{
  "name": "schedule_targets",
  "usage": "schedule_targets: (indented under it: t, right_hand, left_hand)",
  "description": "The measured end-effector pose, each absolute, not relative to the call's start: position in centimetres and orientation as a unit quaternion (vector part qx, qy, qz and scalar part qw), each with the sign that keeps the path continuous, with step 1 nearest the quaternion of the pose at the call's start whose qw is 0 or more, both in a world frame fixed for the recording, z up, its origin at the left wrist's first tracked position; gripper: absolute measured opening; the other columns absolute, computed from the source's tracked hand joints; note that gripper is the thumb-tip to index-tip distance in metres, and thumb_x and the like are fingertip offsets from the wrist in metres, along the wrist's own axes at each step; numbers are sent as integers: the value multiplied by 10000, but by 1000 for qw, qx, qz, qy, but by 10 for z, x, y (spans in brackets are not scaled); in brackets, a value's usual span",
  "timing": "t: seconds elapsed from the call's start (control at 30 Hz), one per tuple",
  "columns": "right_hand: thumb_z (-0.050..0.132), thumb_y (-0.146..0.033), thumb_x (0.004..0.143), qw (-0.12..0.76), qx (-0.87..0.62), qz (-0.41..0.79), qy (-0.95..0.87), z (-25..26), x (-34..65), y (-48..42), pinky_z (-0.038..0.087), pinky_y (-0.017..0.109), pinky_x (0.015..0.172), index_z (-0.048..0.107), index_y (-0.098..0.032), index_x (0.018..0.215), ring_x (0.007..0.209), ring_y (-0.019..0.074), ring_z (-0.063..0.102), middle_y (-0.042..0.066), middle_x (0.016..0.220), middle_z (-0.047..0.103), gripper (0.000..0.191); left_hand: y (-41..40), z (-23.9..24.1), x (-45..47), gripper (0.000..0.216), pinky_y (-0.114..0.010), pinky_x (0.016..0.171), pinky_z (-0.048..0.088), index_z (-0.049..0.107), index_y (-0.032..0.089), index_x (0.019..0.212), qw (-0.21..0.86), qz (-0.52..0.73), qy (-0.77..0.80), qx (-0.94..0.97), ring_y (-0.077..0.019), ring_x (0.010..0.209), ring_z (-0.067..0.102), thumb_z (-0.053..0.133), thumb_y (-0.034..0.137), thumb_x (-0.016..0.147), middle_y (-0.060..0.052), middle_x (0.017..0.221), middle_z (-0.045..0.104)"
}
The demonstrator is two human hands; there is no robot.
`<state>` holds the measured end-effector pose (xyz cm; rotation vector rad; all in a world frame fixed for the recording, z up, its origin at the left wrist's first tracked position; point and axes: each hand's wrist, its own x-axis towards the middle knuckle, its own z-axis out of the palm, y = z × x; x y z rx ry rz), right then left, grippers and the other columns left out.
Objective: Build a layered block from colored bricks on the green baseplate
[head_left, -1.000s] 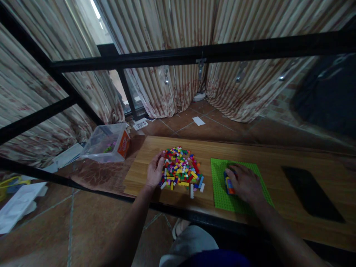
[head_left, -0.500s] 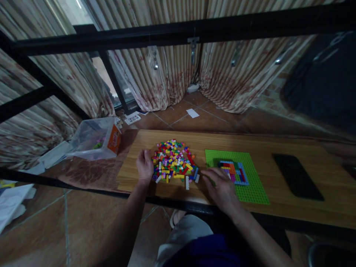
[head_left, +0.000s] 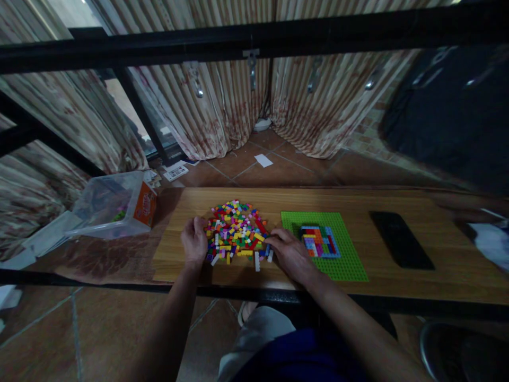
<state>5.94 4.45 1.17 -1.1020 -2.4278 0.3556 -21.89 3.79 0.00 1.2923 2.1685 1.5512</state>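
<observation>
A loose pile of small multicoloured toy bricks (head_left: 236, 228) lies on the wooden table. At its left edge rests my left hand (head_left: 194, 241), its fingers curled in; whatever they may hold is hidden. My right hand (head_left: 292, 254) reaches to the pile's right side, fingers stretched out and tips at the outermost bricks, close to a blue brick (head_left: 268, 249). Just beyond that hand lies a green baseplate (head_left: 350, 254), partly behind my wrist. On it sits a flat block of coloured bricks (head_left: 318, 241) bordered by light blue ones.
A dark phone-like slab (head_left: 401, 239) lies on the table (head_left: 449, 260) to the right. A clear plastic box (head_left: 107, 207) with an orange label stands at the left. A black metal bar (head_left: 222, 45) crosses above, before striped curtains (head_left: 222, 116).
My right hand has moved left from beside the baseplate to the pile's right edge. My left hand stays at the pile's left edge. The whole view has shifted slightly.
</observation>
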Motion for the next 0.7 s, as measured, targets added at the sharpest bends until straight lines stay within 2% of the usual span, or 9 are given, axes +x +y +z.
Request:
schedule_targets:
  t: [0.2,0.4,0.53,0.7]
  right_hand:
    - [497,-112,886,236,-402,119,-877,11,57,45,495,333,873,664,-205,937,1007,200,585,77,1066,618,197]
    - [482,-178,922,267,-427,146,-852,19,64,37,501,331,814,639,-212,914,912,198,610,63,936,653,161]
    - [457,-243,946,314,-463,161,-813,26,79,24,519,346,782,648,-236,980,874,197,627,53,923,674,194]
    - [450,-310,944,376,-528,171,-742,33,111,7,515,413,881,655,-256,1091,994,219,637,63,1049,690,257]
  left_hand:
    - [38,4,-218,343,-248,673,450,595,183,714,90,510,738,432,-160,738,618,382,363,913,-44,750,670]
    - [39,3,-220,303,-239,646,452,589,183,698,94,510,739,430,-154,717,620,420,342,893,-41,753,677]
    - [40,4,-220,307,-249,645,457,591,180,691,99,504,741,432,-161,708,626,417,330,895,-52,751,681]
    - [40,4,-221,315,-258,651,459,599,180,700,92,498,743,438,-169,723,630,418,346,898,-57,762,684]
